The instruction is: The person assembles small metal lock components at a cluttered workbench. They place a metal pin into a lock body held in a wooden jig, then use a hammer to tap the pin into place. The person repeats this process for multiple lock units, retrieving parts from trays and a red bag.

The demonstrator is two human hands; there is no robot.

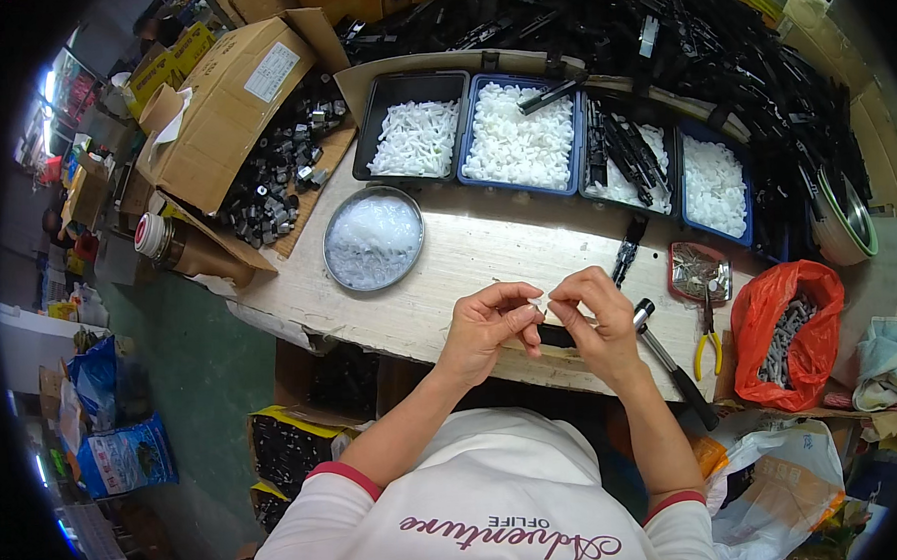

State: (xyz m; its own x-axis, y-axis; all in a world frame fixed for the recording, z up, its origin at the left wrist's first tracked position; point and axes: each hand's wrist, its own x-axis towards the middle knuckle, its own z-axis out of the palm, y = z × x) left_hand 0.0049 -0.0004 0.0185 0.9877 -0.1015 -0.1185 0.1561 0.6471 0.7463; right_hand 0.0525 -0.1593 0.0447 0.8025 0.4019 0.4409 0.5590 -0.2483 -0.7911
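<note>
Up at the fingertips, over the near edge of the pale table: a small white piece, too tiny for telling long axis or pointing direction. Pinched in the left hand, thumb and forefinger nearly together on it. Just beside, the right hand, thumb and fingers drawn close; cannot tell whether also gripping the piece. Below the fingers, a black part, partly hidden. To the right, a hammer, slanting from head near the right hand to black grip past the table edge. Further right, yellow-handled pliers, handles nearest the body, tips at a red tray; then a red bag of grey parts. Leftward, a round dish of whitish pieces. Along the back, 4 bins of white pieces; behind, a black heap.
</note>
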